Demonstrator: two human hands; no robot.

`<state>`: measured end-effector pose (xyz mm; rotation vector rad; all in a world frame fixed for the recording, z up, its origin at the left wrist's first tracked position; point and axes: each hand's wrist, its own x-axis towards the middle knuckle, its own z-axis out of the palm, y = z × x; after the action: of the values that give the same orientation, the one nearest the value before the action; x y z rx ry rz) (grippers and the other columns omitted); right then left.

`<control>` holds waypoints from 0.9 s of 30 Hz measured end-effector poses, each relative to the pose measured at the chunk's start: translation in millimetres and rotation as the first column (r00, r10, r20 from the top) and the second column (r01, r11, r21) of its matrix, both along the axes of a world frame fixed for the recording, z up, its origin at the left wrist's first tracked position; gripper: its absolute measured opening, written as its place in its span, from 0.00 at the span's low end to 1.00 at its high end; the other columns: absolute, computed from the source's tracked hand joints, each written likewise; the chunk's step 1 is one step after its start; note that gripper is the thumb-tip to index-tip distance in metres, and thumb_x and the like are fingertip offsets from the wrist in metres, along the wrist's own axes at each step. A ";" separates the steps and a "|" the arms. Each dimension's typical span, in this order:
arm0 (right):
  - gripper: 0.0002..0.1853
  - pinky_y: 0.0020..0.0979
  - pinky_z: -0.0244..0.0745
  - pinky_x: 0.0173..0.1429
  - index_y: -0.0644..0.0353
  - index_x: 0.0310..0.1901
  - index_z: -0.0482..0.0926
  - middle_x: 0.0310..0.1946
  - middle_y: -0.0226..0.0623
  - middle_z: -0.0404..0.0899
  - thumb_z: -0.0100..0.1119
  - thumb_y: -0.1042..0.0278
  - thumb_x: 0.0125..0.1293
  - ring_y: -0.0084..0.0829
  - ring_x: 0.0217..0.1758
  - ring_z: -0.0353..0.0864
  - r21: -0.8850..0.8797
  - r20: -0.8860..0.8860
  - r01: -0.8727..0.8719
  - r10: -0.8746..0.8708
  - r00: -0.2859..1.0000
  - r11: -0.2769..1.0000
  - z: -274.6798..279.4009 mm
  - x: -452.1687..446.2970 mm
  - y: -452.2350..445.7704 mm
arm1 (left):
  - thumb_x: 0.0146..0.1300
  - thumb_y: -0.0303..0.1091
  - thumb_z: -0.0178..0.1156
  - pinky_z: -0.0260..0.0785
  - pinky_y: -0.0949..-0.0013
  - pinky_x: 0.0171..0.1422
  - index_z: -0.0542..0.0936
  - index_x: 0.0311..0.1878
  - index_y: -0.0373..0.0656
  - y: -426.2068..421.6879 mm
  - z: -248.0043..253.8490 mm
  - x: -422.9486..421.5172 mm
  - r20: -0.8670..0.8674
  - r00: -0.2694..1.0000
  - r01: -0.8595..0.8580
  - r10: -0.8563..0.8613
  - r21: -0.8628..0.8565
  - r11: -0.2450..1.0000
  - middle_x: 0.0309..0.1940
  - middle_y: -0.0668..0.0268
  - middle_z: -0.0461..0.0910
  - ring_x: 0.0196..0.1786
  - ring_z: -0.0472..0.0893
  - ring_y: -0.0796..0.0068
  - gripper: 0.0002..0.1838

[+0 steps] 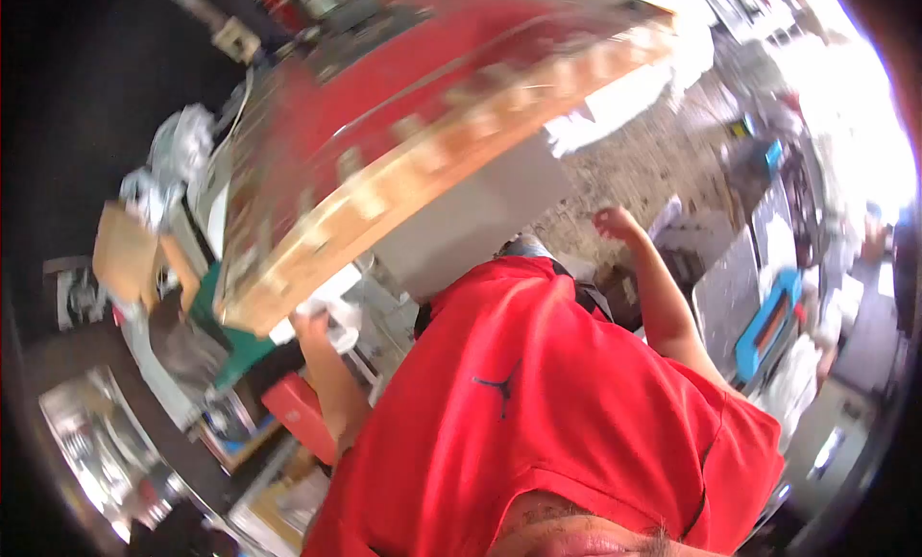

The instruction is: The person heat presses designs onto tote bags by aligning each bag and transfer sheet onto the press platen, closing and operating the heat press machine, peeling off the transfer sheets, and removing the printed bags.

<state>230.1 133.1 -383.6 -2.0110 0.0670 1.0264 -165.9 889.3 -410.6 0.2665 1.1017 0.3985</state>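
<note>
My left hand [313, 328] is blurred beside the near left corner of a work table [375, 197] with a wooden edge and a red top. A whitish, crumpled-looking thing [341, 317] is right by its fingers; whether they touch it I cannot make out. My right hand [615, 223] hangs away from the table, over the speckled floor [624, 173]. Its fingers look loosely curled but are smeared, and no held thing shows.
Several pegs or blocks line the table's wooden edge. A grey-brown panel [471, 221] lies below it. At left are a cardboard piece [125, 254] and a red box [300, 413]. A blue frame-like item [768, 325] and a grey surface [725, 288] are at right.
</note>
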 end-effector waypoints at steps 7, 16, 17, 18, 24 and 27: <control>0.13 0.38 0.81 0.43 0.60 0.37 0.88 0.30 0.42 0.88 0.70 0.57 0.61 0.36 0.34 0.88 -0.300 0.760 0.359 -0.006 0.650 0.884 90.2 79.8 47.7 | 0.75 0.50 0.47 0.60 0.41 0.77 0.73 0.71 0.41 -40.8 66.4 30.4 -0.129 0.991 -0.034 0.048 0.113 0.993 0.69 0.53 0.75 0.72 0.71 0.50 0.29; 0.42 0.52 0.68 0.74 0.62 0.71 0.68 0.66 0.57 0.74 0.78 0.59 0.57 0.55 0.72 0.71 -0.526 0.708 -0.032 0.458 0.538 0.850 64.1 204.9 113.3 | 0.70 0.34 0.63 0.70 0.66 0.34 0.85 0.39 0.38 -143.6 107.8 5.7 -0.338 0.827 -0.069 0.450 0.733 0.677 0.32 0.64 0.81 0.31 0.78 0.74 0.09; 0.41 0.51 0.68 0.74 0.61 0.71 0.68 0.67 0.57 0.72 0.77 0.60 0.58 0.55 0.72 0.70 -0.535 0.664 -0.049 0.456 0.593 0.843 60.7 211.1 114.6 | 0.70 0.32 0.61 0.68 0.68 0.33 0.81 0.34 0.39 -154.6 82.8 -18.5 -0.507 0.817 0.290 0.275 0.773 0.565 0.31 0.65 0.79 0.31 0.77 0.74 0.09; 0.38 0.51 0.67 0.74 0.59 0.69 0.70 0.65 0.58 0.74 0.76 0.63 0.58 0.57 0.70 0.71 -0.513 0.685 -0.023 0.425 0.592 0.858 61.3 212.7 114.7 | 0.69 0.31 0.60 0.67 0.70 0.33 0.77 0.32 0.40 -180.9 66.4 -27.7 -0.151 0.937 -0.135 0.314 0.675 0.726 0.29 0.67 0.77 0.30 0.75 0.77 0.09; 0.37 0.50 0.70 0.72 0.59 0.71 0.71 0.62 0.59 0.79 0.70 0.61 0.59 0.58 0.68 0.76 -0.428 0.689 -0.147 0.427 0.585 0.892 59.6 225.2 96.3 | 0.71 0.39 0.56 0.71 0.68 0.35 0.83 0.38 0.45 -417.1 68.8 -9.9 -0.702 0.704 0.362 -0.108 0.224 0.905 0.27 0.67 0.80 0.30 0.77 0.77 0.11; 0.31 0.49 0.78 0.65 0.54 0.70 0.76 0.59 0.53 0.84 0.61 0.56 0.65 0.55 0.59 0.85 -0.394 0.680 -0.143 0.393 0.619 0.908 65.6 232.2 87.1 | 0.65 0.41 0.59 0.75 0.61 0.43 0.85 0.42 0.47 -491.2 -9.1 -62.7 -0.895 0.266 0.962 -0.358 0.221 0.162 0.34 0.64 0.83 0.36 0.82 0.67 0.11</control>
<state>462.3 220.2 -318.0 -2.6523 -0.5849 0.2653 -228.6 398.1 -419.7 1.8995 1.2659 -0.2597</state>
